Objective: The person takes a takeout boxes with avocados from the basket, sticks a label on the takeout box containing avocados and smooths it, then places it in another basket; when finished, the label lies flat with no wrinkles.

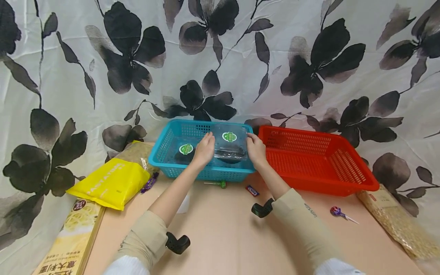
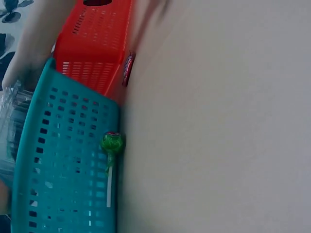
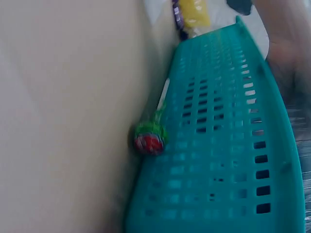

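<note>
Both hands hold one clear plastic box (image 1: 230, 142) with a round green label, over the right half of the blue basket (image 1: 203, 173). My left hand (image 1: 205, 149) grips its left side, and my right hand (image 1: 256, 151) grips its right side. Dark contents show through the lid; their kind cannot be told. A second clear box (image 1: 186, 151) with a similar label lies in the basket's left half. In the left wrist view, only a sliver of the held box (image 2: 14, 126) shows past the basket's rim.
A red basket (image 1: 309, 183) stands to the right. Before the blue basket lie a green lollipop (image 1: 220, 184) and a small wrapped candy (image 1: 252, 190). A yellow bag (image 1: 113, 181) and a pasta box (image 1: 70, 240) lie left; a purple lollipop (image 1: 338, 212) and a grain bag (image 1: 395, 221) right.
</note>
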Tool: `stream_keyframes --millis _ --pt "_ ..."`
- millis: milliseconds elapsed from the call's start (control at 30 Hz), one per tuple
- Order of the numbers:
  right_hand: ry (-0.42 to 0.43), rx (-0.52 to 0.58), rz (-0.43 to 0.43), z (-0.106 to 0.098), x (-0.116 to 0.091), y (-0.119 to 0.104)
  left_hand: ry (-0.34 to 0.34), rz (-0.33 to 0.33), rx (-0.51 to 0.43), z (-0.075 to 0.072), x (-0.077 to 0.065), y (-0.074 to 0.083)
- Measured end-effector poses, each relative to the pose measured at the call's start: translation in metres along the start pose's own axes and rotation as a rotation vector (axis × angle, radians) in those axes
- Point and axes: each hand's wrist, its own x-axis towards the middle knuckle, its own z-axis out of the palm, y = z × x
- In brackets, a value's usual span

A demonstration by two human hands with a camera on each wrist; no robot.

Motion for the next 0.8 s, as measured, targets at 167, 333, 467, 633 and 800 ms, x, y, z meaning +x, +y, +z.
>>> stream_keyframes --millis 167,333,467,633,800 --pt "-0.056 -0.099 0.018 0.006 -0.001 0.001 -0.009 -0.093 0.03 0.007 0.001 -0.009" --pt "-0.189 -0.169 0.094 0.011 -0.003 -0.006 -0.061 -0.139 0.143 0.009 0.004 -0.008" --pt "-0.333 -0.226 0.188 0.016 -0.005 -0.006 -0.138 -0.194 0.264 0.011 0.007 -0.006" --pt "-0.368 -0.263 0.188 0.02 -0.004 -0.004 -0.166 -0.193 0.436 0.016 0.008 -0.004" --pt "-0.411 -0.31 0.175 0.022 -0.002 -0.001 -0.169 -0.205 0.482 0.018 0.008 -0.003"
